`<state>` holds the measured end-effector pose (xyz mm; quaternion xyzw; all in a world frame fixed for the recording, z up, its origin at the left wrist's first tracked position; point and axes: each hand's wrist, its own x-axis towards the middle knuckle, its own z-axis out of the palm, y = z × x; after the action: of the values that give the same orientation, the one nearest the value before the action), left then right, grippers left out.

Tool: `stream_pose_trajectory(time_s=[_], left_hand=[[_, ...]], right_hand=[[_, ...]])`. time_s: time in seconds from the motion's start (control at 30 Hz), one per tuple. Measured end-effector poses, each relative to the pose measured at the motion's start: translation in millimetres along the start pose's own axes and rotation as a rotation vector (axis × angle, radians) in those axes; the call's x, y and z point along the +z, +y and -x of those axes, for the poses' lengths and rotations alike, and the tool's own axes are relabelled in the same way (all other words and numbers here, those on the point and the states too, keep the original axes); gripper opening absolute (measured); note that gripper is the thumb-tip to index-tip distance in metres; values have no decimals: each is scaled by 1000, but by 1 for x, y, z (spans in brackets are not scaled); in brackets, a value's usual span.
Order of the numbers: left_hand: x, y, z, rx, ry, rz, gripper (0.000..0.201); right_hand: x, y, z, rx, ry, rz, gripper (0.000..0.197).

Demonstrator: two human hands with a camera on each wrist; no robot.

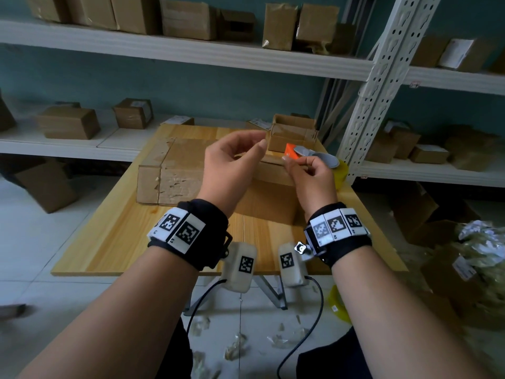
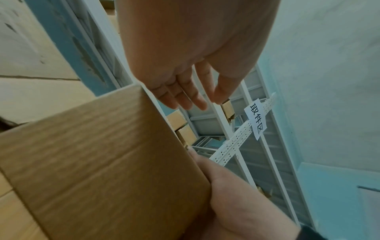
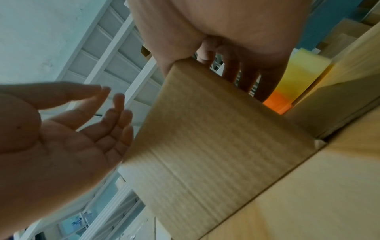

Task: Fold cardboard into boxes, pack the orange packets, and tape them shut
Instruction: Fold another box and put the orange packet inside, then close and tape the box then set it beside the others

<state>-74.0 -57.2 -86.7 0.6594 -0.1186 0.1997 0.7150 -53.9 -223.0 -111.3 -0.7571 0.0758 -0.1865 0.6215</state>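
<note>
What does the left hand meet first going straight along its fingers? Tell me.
Probably the cardboard gripped by the right hand; depth is unclear, so the left hand might clear it.

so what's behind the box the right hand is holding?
Behind the held box: an orange packet, grey pieces and an open box on the table. The right hand and left hand cover the rest.

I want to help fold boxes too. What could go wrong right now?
Only the right hand grips the cardboard, by its top edge; the left hand is open and off it, so it might slip or flop. The yellow tape roll seems to sit at the table's right edge, so the cardboard could knock it off.
</note>
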Motion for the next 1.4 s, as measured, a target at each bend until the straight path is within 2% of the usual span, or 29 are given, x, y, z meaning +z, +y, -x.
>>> stream_pose_trajectory(time_s=[0.1,0.23,0.33,0.47,0.67,0.7,0.8,0.83,0.9,0.97,1.07,1.13,1.23,1.33,1.4], left_hand=[[0,6,5,-35,-30,52,12],[-3,11,12,-176,-98,230,16],[5,12,20,-229,-153,317,14],[25,16,31,-227,-271,383,21],[63,7,45,-316,-380,343,24],[70,5,46,-343,-390,329,27],[93,-2,49,-411,-450,279,33],[99,-5,49,-419,-475,259,39],[112,-16,43,-461,-513,254,66],[121,-25,32,-505,-497,277,88],[131,-45,7,-603,-443,309,115],[134,-59,-6,-648,-454,312,125],[136,-74,-9,-625,-491,256,108],[136,-75,-5,-597,-493,241,90],[135,-74,-6,-584,-533,222,97]], right_hand=[[7,-5,7,-20,-56,9,39],[6,-11,23,-75,-109,-44,44],[-7,-17,34,-99,-114,-148,58],[-34,-28,43,-78,-76,-223,46],[-70,-14,39,-8,-4,-107,76],[-74,-11,37,14,6,-96,73],[-86,-6,25,63,34,-144,47],[-88,-5,21,73,39,-164,39],[-91,-1,6,115,52,-214,22],[-88,3,-11,187,32,-260,7],[-81,7,-36,249,-37,-222,13],[-78,10,-52,258,-45,-160,15],[-78,18,-73,224,-20,-40,17],[-75,22,-91,214,-65,67,27],[-66,23,-101,231,-86,168,38]])
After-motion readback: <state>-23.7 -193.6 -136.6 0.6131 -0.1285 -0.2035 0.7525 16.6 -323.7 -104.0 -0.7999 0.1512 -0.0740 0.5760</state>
